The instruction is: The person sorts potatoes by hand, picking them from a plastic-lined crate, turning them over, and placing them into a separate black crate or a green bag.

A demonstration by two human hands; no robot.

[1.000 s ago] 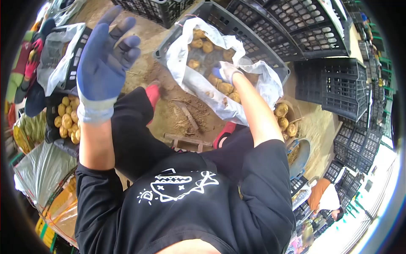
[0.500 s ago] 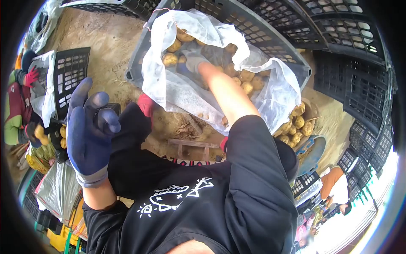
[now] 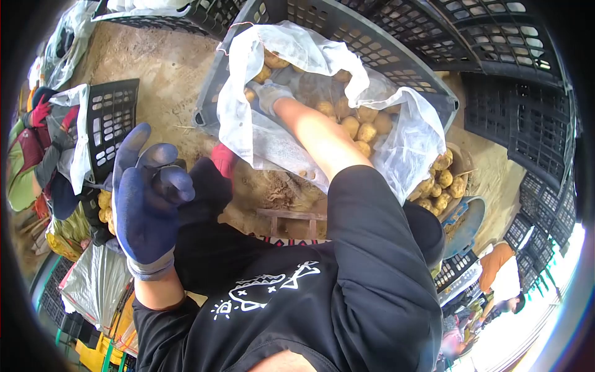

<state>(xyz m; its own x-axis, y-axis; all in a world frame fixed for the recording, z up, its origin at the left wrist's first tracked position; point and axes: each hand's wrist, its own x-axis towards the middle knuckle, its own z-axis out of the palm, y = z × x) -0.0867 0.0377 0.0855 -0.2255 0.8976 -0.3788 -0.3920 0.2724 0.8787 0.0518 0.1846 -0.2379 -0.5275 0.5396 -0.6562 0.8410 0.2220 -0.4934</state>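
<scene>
My left hand [image 3: 147, 204], in a blue glove, is raised at the left with its fingers apart and nothing in them. Inside the crate [image 3: 207, 102], my right hand [image 3: 271, 96] reaches into a thin white plastic liner [image 3: 273, 139]. A pale glove cuff shows at its wrist, while its fingers are largely hidden by the liner and potatoes. Several potatoes [image 3: 367, 132] lie in the lined crate to the right of that hand, and others [image 3: 274, 60] lie just beyond it.
A basket of potatoes [image 3: 443, 197] and a blue bucket [image 3: 474, 217] stand at the right. Black crates [image 3: 527, 130] are stacked behind them. At the left, a co-worker [image 3: 31, 152] is beside another lined crate [image 3: 113, 124]. A low wooden stool [image 3: 291, 215] stands below the crate.
My right hand has shifted left within the lined crate, uncovering more potatoes to its right. My raised left hand appears slightly lower and further right. The co-worker's posture has changed.
</scene>
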